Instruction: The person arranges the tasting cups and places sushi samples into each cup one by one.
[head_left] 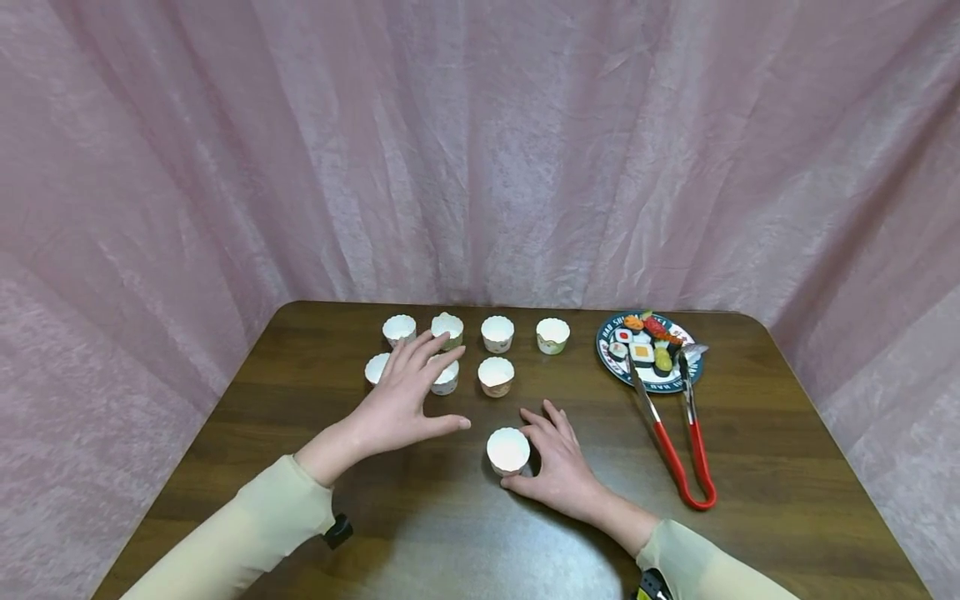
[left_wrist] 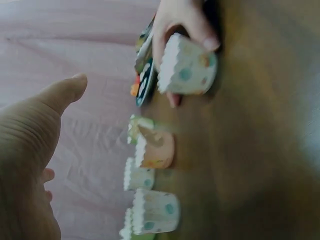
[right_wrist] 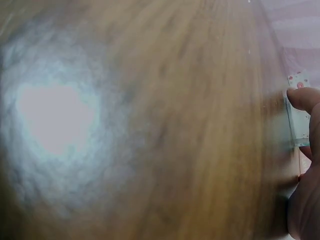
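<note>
Left hand (left_wrist: 31,137), cup (left_wrist: 192,65), wrist views showing dots (left_wrist: 185,74)

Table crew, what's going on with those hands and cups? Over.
Right hand grips nearest paper cup. Left hand outstretched, holding nothing. No obstruction seen beside the cup; red-handled tongs lie off to the right.

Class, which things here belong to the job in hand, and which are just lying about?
In the job, judging by the hands:
- front cup, gripped by the right hand
- other cups, near the open left hand

Apparently lying about, untouched:
- tongs
- plate
- sushi
</note>
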